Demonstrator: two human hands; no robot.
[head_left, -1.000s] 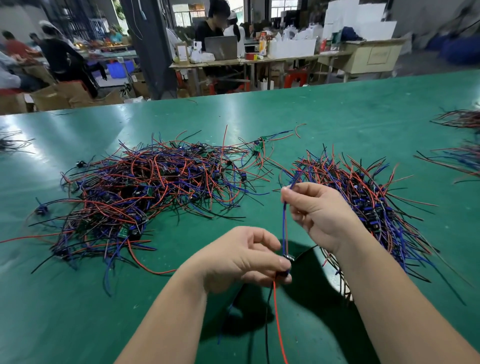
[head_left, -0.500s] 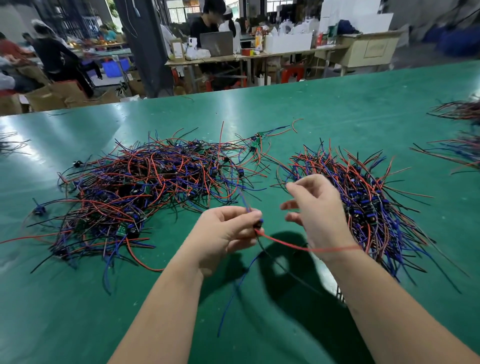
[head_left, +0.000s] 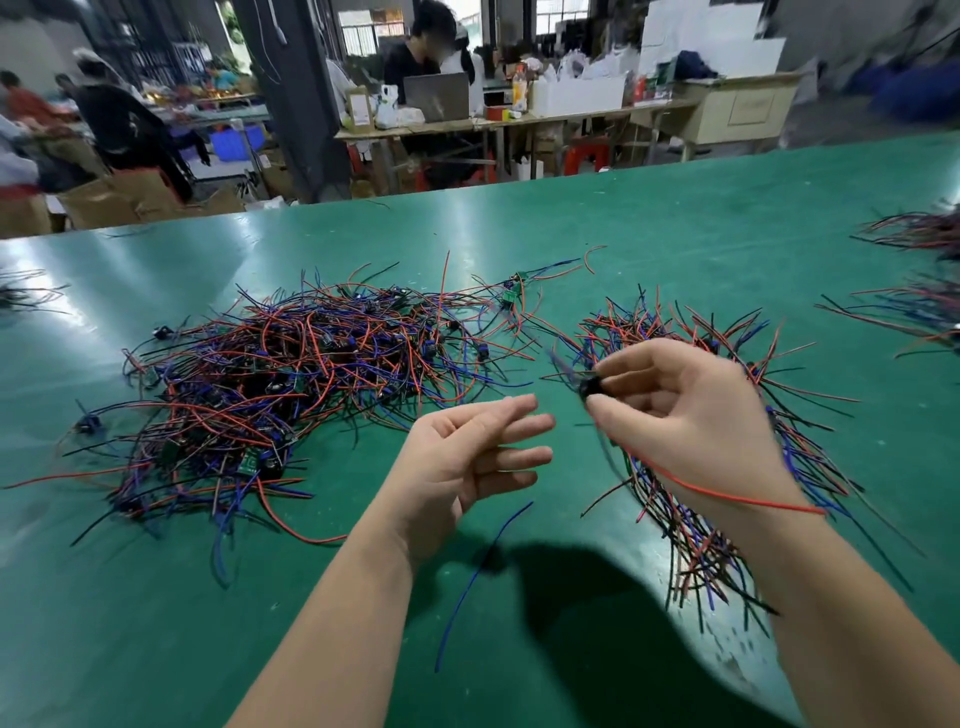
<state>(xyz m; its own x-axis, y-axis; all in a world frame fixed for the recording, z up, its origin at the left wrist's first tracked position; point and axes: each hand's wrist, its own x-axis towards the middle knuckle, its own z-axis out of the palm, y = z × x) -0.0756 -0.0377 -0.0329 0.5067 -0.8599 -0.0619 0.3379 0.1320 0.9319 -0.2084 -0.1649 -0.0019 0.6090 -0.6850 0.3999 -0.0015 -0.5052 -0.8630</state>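
My right hand (head_left: 691, 415) pinches a small black component (head_left: 589, 387) between thumb and forefinger. A red wire (head_left: 727, 496) trails from it across my right wrist. My left hand (head_left: 467, 457) hovers beside it with fingers spread and holds nothing. A loose blue wire (head_left: 483, 566) hangs or lies below my hands over the green table (head_left: 675, 234). A large tangled pile of red, blue and black wired parts (head_left: 291, 384) lies to the left. A tidier pile of the same parts (head_left: 717, 467) lies under and beyond my right hand.
More wire bundles (head_left: 919, 291) lie at the table's right edge and a few wires (head_left: 26, 291) at the far left. Beyond the table stand desks, cardboard boxes and several people at work.
My left hand let go of the component and opened. My right hand took it and moved right, over the tidier pile. The red wire now drapes across my right wrist.
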